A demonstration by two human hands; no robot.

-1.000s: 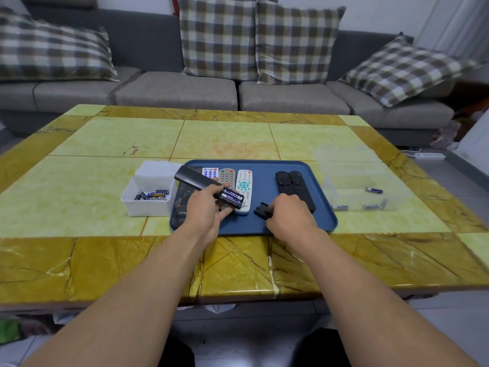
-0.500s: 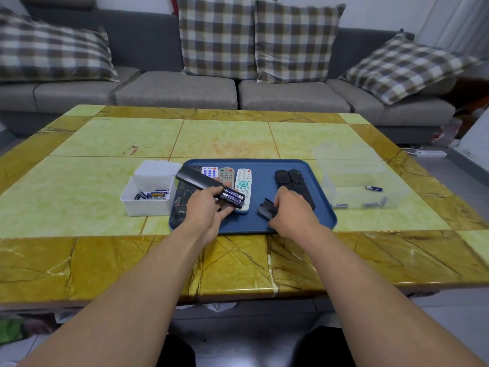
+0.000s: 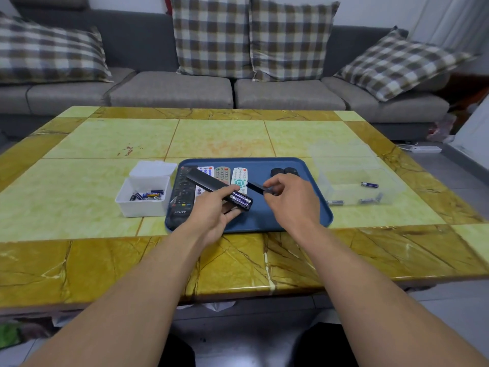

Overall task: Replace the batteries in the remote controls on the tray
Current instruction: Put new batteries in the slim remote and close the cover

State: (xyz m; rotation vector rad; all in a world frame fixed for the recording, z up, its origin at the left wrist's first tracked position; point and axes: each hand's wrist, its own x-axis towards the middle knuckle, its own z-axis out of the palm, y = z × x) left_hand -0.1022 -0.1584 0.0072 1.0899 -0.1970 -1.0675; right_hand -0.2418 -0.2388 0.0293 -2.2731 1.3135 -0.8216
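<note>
My left hand (image 3: pixel 213 211) grips a long black remote (image 3: pixel 209 184) turned back-up above the blue tray (image 3: pixel 264 165). Its battery bay faces me with two purple batteries (image 3: pixel 241 200) inside. My right hand (image 3: pixel 289 197) pinches the black battery cover (image 3: pixel 258 187) just right of the open bay, a short gap away. On the tray lie a large black remote (image 3: pixel 184 192), three light-coloured remotes (image 3: pixel 222 174) side by side, and two small black remotes (image 3: pixel 284 171) partly hidden behind my right hand.
A white box (image 3: pixel 144 201) with several batteries stands left of the tray, its lid (image 3: pixel 153 170) leaning behind it. A clear plastic box (image 3: pixel 362 189) holding a few loose batteries sits to the right. A grey sofa with checked cushions lies beyond the table.
My right hand picked the black battery cover up off the tray and raised it toward the open end of the remote. My left hand stayed holding the remote.
</note>
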